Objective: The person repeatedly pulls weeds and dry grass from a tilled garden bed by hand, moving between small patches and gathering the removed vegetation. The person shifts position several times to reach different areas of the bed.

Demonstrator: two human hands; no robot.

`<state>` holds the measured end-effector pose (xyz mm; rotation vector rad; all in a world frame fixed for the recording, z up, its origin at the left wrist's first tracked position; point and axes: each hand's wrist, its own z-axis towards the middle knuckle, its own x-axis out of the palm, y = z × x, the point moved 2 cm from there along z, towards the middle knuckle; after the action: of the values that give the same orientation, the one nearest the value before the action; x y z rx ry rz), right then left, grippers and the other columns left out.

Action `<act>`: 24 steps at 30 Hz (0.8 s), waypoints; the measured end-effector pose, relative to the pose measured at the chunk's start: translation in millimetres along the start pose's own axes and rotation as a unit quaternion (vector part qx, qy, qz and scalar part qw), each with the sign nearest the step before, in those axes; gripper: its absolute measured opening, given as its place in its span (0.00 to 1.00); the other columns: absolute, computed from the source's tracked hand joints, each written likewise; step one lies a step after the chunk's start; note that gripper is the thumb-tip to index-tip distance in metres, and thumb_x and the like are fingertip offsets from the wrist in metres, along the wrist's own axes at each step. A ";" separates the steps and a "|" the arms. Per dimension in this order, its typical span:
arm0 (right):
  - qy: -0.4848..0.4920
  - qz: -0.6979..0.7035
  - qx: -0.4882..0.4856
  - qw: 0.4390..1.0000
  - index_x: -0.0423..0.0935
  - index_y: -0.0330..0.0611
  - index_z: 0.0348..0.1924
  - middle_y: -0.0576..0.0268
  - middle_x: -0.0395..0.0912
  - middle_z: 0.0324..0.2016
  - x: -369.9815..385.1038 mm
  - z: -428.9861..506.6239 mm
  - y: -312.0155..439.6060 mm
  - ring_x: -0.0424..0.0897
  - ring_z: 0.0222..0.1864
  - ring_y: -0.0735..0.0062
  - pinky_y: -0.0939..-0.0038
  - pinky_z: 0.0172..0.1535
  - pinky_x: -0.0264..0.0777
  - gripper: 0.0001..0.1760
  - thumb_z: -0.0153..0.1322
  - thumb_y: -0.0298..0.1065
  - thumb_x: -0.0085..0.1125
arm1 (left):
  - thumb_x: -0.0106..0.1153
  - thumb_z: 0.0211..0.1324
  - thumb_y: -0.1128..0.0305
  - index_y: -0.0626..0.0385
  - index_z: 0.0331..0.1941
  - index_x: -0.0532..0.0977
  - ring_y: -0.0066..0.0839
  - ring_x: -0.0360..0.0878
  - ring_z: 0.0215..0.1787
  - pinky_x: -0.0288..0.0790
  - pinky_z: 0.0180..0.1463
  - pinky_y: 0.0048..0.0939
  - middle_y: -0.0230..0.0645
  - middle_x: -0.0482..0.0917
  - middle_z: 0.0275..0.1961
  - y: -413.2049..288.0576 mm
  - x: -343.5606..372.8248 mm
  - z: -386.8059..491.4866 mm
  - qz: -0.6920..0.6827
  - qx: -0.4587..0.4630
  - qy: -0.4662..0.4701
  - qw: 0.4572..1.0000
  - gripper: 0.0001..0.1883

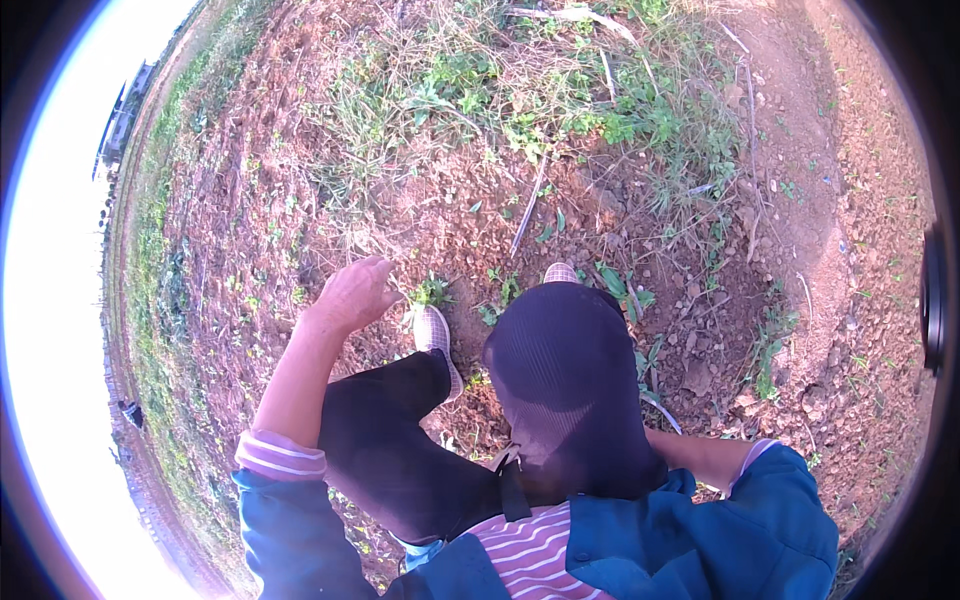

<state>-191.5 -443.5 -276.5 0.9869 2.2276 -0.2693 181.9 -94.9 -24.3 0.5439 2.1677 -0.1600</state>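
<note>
My left hand (361,294) is over the soil at the left, its fingers curled and turned toward a small leafy weed (433,290). Thin stems show by the fingertips; whether the fingers grip them is not clear. That weed is at the toe of my left shoe (432,330), a pale checked one. My right forearm (694,454) passes behind my bent right leg in dark trousers (570,360), so the right hand is hidden. The toe of the other checked shoe (561,274) shows beyond the knee.
Reddish, clodded soil (450,202) surrounds my feet. A dry stick (529,206) lies ahead, with grass and weeds (465,82) beyond. More broad-leaved weeds (615,283) grow beside the right knee. A bare dirt strip (795,187) runs along the right; a distant dark figure or object (131,414) shows far left.
</note>
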 end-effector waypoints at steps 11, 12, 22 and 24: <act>0.028 -0.039 0.108 0.993 0.59 0.37 0.69 0.35 0.78 0.51 -3.1 -55.9 -1.8 0.80 0.53 0.39 0.54 0.57 0.75 0.41 0.71 0.53 0.60 | 0.64 0.60 0.53 0.69 0.73 0.48 0.46 0.51 0.80 0.52 0.81 0.42 0.53 0.50 0.78 30.5 70.2 335.2 0.040 0.076 -0.035 0.996 0.49; 0.033 -0.040 0.116 0.992 0.58 0.37 0.69 0.35 0.78 0.51 -3.4 -64.2 2.4 0.80 0.53 0.39 0.54 0.57 0.75 0.41 0.71 0.53 0.60 | 0.64 0.60 0.52 0.69 0.74 0.47 0.46 0.51 0.80 0.50 0.81 0.42 0.52 0.49 0.78 35.2 70.3 362.3 0.026 0.094 -0.074 0.992 0.50; 0.089 -0.040 0.204 0.974 0.56 0.37 0.70 0.36 0.78 0.51 -30.2 -105.7 49.2 0.80 0.53 0.40 0.53 0.56 0.75 0.43 0.71 0.52 0.60 | 0.61 0.63 0.51 0.71 0.73 0.48 0.50 0.46 0.80 0.49 0.81 0.40 0.57 0.47 0.78 78.8 64.4 463.0 0.073 0.261 -0.028 0.962 0.48; 0.106 -0.056 0.211 0.970 0.55 0.37 0.70 0.36 0.78 0.51 -34.4 -108.5 56.4 0.80 0.53 0.40 0.53 0.56 0.75 0.43 0.71 0.52 0.60 | 0.61 0.63 0.52 0.72 0.73 0.49 0.51 0.46 0.80 0.51 0.80 0.40 0.59 0.46 0.78 83.3 60.8 467.3 0.042 0.255 0.017 0.966 0.47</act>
<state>-188.6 -377.3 -168.1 1.1526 2.4820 -0.7458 527.6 -141.8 -351.9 0.9316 2.1281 -0.6779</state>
